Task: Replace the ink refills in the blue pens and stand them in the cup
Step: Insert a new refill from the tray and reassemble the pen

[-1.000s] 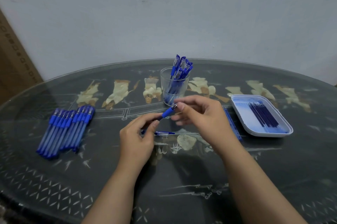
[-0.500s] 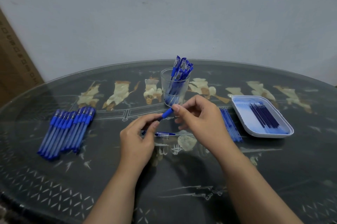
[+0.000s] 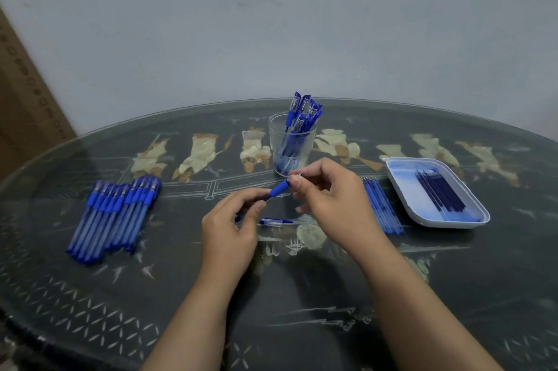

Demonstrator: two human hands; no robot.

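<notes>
I hold one blue pen [image 3: 277, 190] slanted above the table's middle. My left hand [image 3: 231, 233] grips its barrel end, and my right hand [image 3: 330, 198] pinches the tip end beside the rubber grip. A pen cap [image 3: 275, 222] lies on the glass just under my hands. The clear cup [image 3: 289, 144] stands behind them with several capped pens upright in it. A row of several uncapped blue pens [image 3: 113, 216] lies at the left. Several refills [image 3: 381, 207] lie right of my right hand.
A white tray [image 3: 406, 189] at the right holds several dark refills [image 3: 439, 194]. The dark oval glass table [image 3: 302, 310] has pale inlaid figures. A wall rises just behind it, and a brown cardboard panel [image 3: 21, 99] leans at the far left.
My right hand has shifted slightly on the pen's tip end, its fingers turning there. The pen stays in both hands at nearly the same spot and slant.
</notes>
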